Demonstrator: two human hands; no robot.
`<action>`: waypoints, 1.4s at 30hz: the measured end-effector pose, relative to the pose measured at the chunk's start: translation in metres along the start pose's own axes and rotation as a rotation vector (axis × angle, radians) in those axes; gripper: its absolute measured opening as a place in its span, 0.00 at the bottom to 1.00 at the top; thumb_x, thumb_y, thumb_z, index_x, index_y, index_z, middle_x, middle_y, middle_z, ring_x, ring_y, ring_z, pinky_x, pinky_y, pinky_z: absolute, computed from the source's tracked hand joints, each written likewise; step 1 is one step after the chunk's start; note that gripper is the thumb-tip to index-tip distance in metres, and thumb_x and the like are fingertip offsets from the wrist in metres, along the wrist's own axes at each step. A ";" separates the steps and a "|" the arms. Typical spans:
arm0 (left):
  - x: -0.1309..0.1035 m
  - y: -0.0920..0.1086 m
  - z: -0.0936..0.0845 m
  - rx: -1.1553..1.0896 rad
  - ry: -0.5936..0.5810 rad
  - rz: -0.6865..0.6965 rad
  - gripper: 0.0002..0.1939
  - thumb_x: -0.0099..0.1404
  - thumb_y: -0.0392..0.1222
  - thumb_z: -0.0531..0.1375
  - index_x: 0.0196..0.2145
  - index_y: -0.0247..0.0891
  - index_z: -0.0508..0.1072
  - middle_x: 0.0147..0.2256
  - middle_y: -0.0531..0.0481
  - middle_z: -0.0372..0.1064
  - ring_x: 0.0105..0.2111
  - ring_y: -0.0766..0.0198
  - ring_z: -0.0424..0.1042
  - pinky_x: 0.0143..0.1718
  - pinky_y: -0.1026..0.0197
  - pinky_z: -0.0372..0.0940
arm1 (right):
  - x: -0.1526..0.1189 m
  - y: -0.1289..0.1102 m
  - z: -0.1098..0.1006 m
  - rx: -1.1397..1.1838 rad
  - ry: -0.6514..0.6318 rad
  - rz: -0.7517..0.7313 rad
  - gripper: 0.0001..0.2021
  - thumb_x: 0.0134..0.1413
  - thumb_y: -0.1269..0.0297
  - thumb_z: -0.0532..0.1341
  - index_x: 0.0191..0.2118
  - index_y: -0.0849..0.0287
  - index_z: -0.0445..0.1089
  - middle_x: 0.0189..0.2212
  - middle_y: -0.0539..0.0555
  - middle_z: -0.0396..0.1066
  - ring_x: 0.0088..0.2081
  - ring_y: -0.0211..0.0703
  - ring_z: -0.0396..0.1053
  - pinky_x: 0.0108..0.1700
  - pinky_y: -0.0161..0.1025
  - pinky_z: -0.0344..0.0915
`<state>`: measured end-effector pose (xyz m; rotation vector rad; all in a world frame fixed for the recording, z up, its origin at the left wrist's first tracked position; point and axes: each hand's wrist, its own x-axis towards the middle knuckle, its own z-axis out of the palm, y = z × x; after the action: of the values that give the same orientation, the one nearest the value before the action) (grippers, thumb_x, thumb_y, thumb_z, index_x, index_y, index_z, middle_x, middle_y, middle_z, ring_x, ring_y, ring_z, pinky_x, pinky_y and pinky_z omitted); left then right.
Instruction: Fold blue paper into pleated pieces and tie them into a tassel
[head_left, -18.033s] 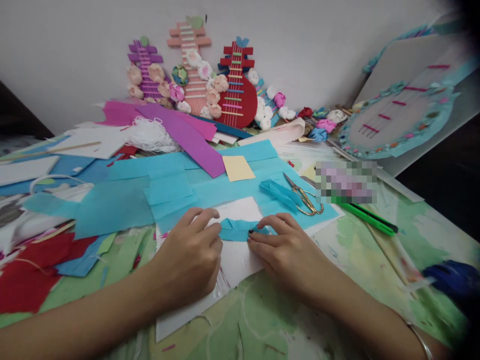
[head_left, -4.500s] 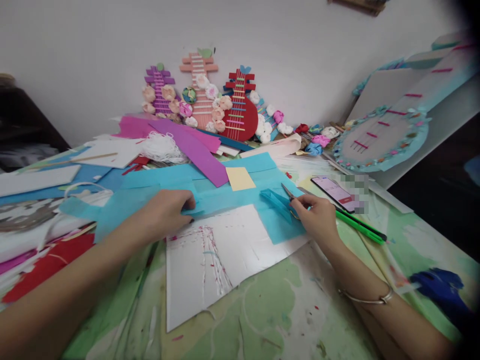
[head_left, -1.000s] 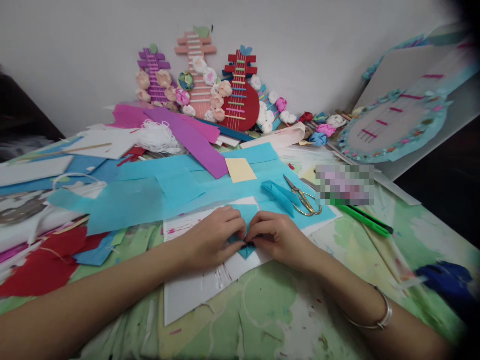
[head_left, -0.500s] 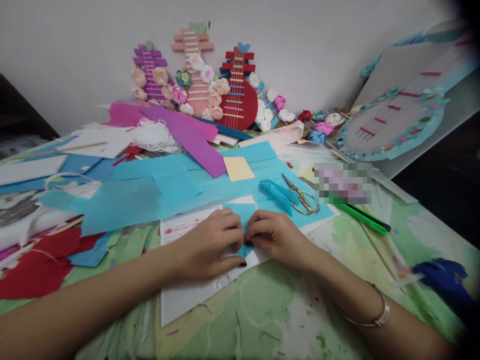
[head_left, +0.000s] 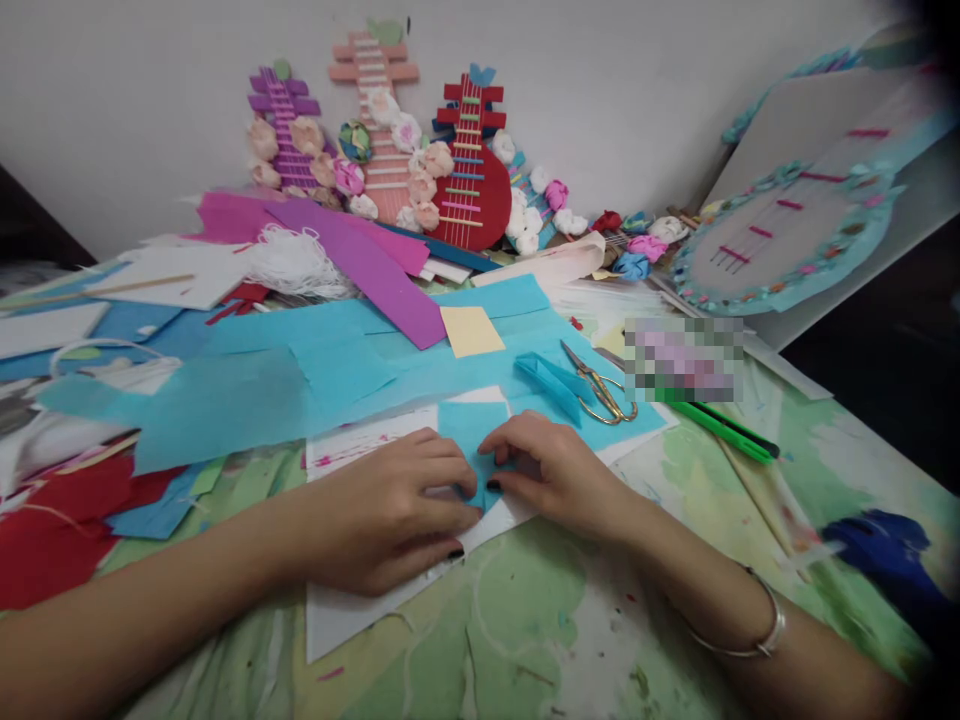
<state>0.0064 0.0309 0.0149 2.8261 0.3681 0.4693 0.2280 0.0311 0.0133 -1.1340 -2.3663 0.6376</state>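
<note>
A small piece of light-blue paper (head_left: 471, 424) lies on a white sheet (head_left: 337, 612), its lower part partly hidden by my fingers. From the left, my left hand (head_left: 397, 508) rests on the paper's edge with loosely bent fingers, its thumb apart and lower on the white sheet. My right hand (head_left: 553, 468) touches the paper from the other side, and a gap shows between its forefinger and thumb. Gold-handled scissors (head_left: 604, 390) and a folded blue paper strip (head_left: 549, 385) lie just beyond my right hand.
Large blue paper (head_left: 225, 400), a purple strip (head_left: 382, 285) and a cream square (head_left: 472, 331) lie behind. A green cutter (head_left: 720, 428) is on the right. Red scraps (head_left: 60, 540) lie left. Paper instruments, among them a red one (head_left: 480, 195), lean on the wall.
My left hand has shifted left and slightly down, so the fingertips of the two hands are farther apart. More of the small blue paper shows. The view has shifted slightly.
</note>
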 end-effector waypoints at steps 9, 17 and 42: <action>0.000 0.000 -0.002 0.020 0.024 0.008 0.08 0.64 0.34 0.54 0.40 0.36 0.70 0.38 0.43 0.68 0.41 0.56 0.65 0.44 0.51 0.60 | -0.002 0.005 -0.005 -0.020 -0.061 0.004 0.03 0.51 0.72 0.63 0.34 0.60 0.70 0.30 0.51 0.69 0.36 0.40 0.63 0.39 0.38 0.58; -0.001 0.001 -0.004 0.021 0.005 -0.082 0.08 0.62 0.36 0.56 0.39 0.38 0.73 0.39 0.43 0.65 0.40 0.56 0.64 0.43 0.52 0.60 | 0.000 0.003 -0.004 0.026 -0.066 0.021 0.05 0.50 0.76 0.60 0.31 0.60 0.70 0.28 0.51 0.70 0.34 0.39 0.63 0.38 0.37 0.58; -0.001 0.003 -0.008 0.123 -0.063 -0.027 0.07 0.62 0.34 0.55 0.38 0.33 0.71 0.39 0.42 0.68 0.40 0.57 0.66 0.45 0.53 0.62 | -0.003 0.009 -0.003 -0.002 -0.101 -0.095 0.14 0.56 0.75 0.57 0.44 0.55 0.73 0.30 0.51 0.69 0.36 0.39 0.63 0.40 0.39 0.57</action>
<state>0.0029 0.0293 0.0231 2.9420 0.4363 0.3620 0.2365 0.0343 0.0099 -1.0046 -2.4897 0.6746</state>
